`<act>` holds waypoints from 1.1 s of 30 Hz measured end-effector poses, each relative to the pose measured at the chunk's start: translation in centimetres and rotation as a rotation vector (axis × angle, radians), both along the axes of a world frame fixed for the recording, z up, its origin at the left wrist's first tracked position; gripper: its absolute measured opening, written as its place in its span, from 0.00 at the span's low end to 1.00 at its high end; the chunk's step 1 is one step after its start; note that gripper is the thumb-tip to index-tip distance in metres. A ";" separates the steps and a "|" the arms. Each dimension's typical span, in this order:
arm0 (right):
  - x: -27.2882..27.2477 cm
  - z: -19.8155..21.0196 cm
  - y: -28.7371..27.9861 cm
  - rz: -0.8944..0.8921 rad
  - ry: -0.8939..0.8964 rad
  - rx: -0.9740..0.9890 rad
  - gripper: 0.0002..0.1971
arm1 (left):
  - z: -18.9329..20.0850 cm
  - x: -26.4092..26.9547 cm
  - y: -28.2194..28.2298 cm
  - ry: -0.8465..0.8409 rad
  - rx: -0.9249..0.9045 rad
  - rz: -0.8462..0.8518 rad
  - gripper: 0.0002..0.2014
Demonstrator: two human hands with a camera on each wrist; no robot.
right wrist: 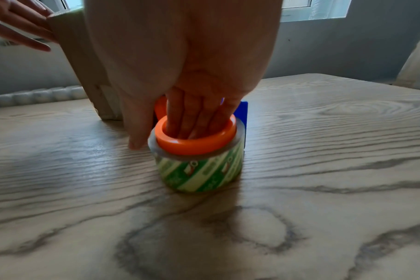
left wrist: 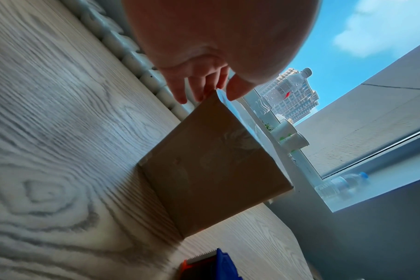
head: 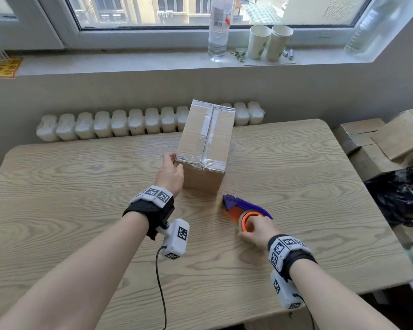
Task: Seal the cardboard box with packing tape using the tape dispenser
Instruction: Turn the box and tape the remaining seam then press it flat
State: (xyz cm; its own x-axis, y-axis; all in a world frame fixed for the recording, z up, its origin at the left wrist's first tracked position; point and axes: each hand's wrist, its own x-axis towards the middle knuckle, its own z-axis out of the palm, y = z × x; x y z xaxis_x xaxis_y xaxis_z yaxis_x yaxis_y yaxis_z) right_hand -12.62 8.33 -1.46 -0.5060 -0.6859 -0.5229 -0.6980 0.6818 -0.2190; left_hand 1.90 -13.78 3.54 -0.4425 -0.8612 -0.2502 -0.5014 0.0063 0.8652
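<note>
A brown cardboard box point(head: 208, 136) stands on the wooden table point(head: 81, 186), with clear tape along its top seam and near edge. My left hand point(head: 174, 163) is at the box's near-left top corner. In the left wrist view the fingers point(left wrist: 180, 92) lie straight on one side of the corner of the box point(left wrist: 211, 170) and the thumb on the other. A purple and orange tape dispenser point(head: 242, 208) lies in front of the box. My right hand point(head: 247, 228) grips it, fingers point(right wrist: 192, 121) inside the orange ring of the dispenser point(right wrist: 199, 163), thumb outside the roll.
A white radiator point(head: 105, 127) runs behind the table. On the windowsill stand a water bottle point(head: 218, 32) and two paper cups point(head: 269, 42). Stacked cardboard point(head: 379, 139) and a black bag point(head: 398, 198) lie beside the table's right edge.
</note>
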 end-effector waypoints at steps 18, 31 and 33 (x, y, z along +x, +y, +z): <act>-0.8 6.2 -9.1 -0.126 -0.131 -0.622 0.18 | 0.2 -0.6 0.4 -0.027 -0.030 0.010 0.19; -2.0 5.1 -10.0 0.232 0.219 -0.682 0.21 | -0.1 0.5 -2.2 -0.095 -0.167 -0.048 0.15; -1.7 4.8 -9.8 0.225 0.267 -0.704 0.21 | 0.1 0.6 -2.0 -0.081 -0.171 -0.073 0.17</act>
